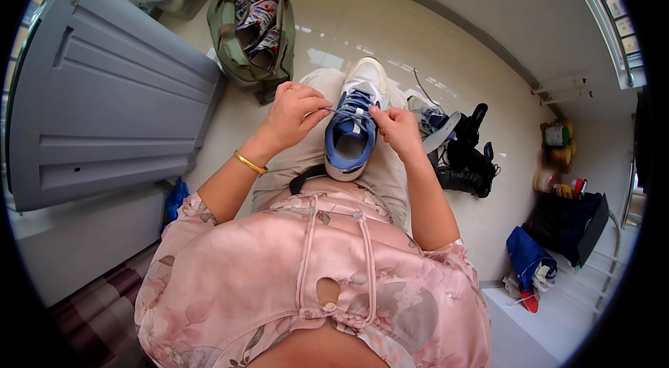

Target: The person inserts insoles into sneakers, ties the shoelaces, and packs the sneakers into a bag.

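Observation:
A blue and white sneaker (pixel 363 78) rests on my lap, its toe pointing away from me and its opening towards me. Blue shoelaces (pixel 354 107) cross over its tongue. At the shoe's left side, my left hand (pixel 296 111) pinches a lace that stretches from the eyelets to my fingers. My right hand (pixel 398 131) is closed at the shoe's right edge, thumb and finger pressed together on the lace by the upper eyelets. The lace ends are too small to make out.
A green bag (pixel 221 39) holding several shoes stands on the floor ahead left. Black shoes (pixel 465 166) and another sneaker (pixel 426 114) lie to the right. A grey plastic panel (pixel 118 89) fills the left side. A blue bag (pixel 524 251) lies at lower right.

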The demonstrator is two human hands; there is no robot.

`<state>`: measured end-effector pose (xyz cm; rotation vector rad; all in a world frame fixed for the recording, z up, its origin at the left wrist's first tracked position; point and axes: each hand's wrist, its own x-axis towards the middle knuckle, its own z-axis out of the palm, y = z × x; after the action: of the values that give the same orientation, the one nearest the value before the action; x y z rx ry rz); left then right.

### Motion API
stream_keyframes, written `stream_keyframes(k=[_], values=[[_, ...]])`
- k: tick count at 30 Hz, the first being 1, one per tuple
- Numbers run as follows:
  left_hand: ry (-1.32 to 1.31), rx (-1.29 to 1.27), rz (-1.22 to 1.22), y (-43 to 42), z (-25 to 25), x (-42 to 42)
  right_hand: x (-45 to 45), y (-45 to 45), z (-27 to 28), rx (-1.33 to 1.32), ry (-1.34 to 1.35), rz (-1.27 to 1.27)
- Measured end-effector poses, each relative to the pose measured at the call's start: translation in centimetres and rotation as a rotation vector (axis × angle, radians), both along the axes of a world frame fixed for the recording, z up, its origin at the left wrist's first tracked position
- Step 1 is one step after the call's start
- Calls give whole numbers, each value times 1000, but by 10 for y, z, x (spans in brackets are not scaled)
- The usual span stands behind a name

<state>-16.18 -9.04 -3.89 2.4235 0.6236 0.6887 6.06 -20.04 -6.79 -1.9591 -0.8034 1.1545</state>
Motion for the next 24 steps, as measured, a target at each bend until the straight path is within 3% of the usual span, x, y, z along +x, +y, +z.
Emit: stream_keyframes(k=[5,8,11,13,14,17,20,23,24], values=[[-22,-121,-42,0,-3,4,4,-1,-5,81,276,-58],[12,-560,-58,3,-6,2,0,-4,-2,227,286,-99],[-141,-774,-36,4,-7,1,-12,-3,17,425,333,-159],[-154,-783,-68,4,-3,0,-18,-4,26,584,316,-158],[-161,-785,-89,4,-1,0,-19,-5,31,585,329,-116],[-142,-774,-50,8,-12,-6,-12,-7,20,523,725,-186],[112,-1046,167,8,-17,-16,0,-13,-9,455,871,-294],[204,-1112,199,10,-25,-18,-6,-16,-4,347,880,-365],[46,-1095,133,9,-25,-16,-8,-15,-1,380,856,-330]])
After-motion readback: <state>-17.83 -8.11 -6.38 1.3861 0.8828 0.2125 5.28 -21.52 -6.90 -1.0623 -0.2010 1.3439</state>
